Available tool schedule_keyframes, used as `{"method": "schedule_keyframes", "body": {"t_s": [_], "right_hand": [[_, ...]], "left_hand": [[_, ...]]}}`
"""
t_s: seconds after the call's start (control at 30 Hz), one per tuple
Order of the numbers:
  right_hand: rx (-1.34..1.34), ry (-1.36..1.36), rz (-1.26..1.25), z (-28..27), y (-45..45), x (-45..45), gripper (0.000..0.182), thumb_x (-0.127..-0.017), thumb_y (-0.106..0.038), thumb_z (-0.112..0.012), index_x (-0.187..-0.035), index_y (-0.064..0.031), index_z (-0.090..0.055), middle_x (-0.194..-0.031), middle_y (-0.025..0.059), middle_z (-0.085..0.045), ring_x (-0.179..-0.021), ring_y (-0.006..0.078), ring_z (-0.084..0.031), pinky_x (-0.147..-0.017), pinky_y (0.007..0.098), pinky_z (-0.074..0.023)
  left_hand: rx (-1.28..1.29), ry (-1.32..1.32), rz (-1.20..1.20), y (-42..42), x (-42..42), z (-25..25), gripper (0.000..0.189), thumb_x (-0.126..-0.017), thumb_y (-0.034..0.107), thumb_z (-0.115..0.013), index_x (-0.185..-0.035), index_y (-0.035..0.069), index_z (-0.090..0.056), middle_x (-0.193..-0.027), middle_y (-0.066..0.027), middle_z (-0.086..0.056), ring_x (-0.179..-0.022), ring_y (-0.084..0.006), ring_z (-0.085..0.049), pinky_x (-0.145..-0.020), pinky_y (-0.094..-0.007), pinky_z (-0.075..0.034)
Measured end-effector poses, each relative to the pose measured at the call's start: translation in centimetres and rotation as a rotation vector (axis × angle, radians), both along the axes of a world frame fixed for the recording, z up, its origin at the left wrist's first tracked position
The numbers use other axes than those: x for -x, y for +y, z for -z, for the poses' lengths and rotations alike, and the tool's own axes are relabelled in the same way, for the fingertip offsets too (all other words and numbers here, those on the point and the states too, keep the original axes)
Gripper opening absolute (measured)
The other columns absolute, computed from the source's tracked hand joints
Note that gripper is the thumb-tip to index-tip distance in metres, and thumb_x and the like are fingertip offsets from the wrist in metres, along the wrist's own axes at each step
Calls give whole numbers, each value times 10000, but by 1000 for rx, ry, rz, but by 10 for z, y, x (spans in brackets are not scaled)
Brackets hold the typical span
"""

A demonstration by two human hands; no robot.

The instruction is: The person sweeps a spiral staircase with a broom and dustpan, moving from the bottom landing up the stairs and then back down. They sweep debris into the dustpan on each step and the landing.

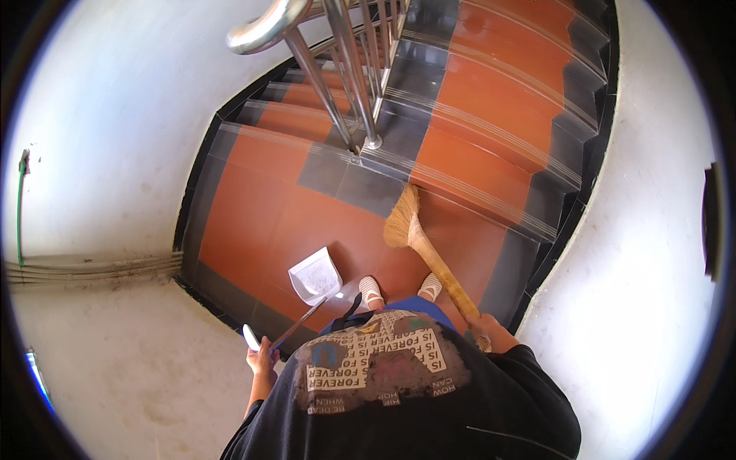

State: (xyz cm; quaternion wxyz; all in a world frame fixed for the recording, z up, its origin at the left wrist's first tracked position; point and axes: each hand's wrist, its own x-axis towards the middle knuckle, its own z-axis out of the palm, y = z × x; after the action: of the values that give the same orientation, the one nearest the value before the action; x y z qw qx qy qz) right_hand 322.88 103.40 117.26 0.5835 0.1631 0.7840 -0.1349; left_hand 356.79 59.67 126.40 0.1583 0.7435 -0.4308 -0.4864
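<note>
My right hand [489,332] grips the handle of a straw broom [440,267] at the lower right. The broom's fanned bristle head [404,218] touches the landing floor close to the foot of the rising steps. At the lower left, my left hand [263,356] is closed around the long handle [302,322] of a white dustpan. The dustpan's pan [315,277] is just left of my feet, its open side turned away from me, with small dark specks inside. A white handle end [251,338] sticks out above my left hand.
Red and dark grey tiles cover the landing [322,221]. Stairs [477,132] climb at the right, and another flight [282,123] descends at the left. A stainless steel railing [348,75] stands between them. White walls [115,144] enclose both sides, with pipes [98,268] along the left one.
</note>
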Motion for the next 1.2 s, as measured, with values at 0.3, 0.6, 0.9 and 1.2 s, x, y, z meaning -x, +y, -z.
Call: {"method": "schedule_keyframes", "body": {"t_s": [0.3,0.6,0.9,1.2], "right_hand": [[-97,-31,250,-92,17,-25,641,-782,-505,-560,-1050,77,-564,-984,179,-604,-904,276,-598,-745,376,-452],[86,76,334,-92,76,-63,399,-710,-322,-676,-902,18,-592,-673,119,-582,-537,221,-581,-462,347,-477],[80,180,-35,-44,35,-6,669,-607,-558,-639,-885,50,-622,-817,192,-626,-786,289,-624,-703,347,-482],[79,56,639,-5,95,-73,488,-720,-292,-712,-1046,37,-559,-884,166,-621,-713,274,-625,-611,429,-505]], "left_hand": [[-2,116,78,5,15,4,250,-763,212,-682,-841,78,-486,-637,-40,-520,-425,-147,-500,-380,-254,-449],[5,129,100,13,10,21,284,-757,224,-688,-871,60,-486,-698,-56,-540,-507,-165,-534,-405,-281,-486],[-24,215,185,-16,-36,57,333,-720,278,-724,-810,19,-536,-654,-48,-577,-525,-132,-530,-470,-259,-460],[189,-187,461,-37,-66,97,346,-690,310,-743,-721,9,-573,-649,-48,-600,-557,-117,-542,-519,-271,-444]]}}
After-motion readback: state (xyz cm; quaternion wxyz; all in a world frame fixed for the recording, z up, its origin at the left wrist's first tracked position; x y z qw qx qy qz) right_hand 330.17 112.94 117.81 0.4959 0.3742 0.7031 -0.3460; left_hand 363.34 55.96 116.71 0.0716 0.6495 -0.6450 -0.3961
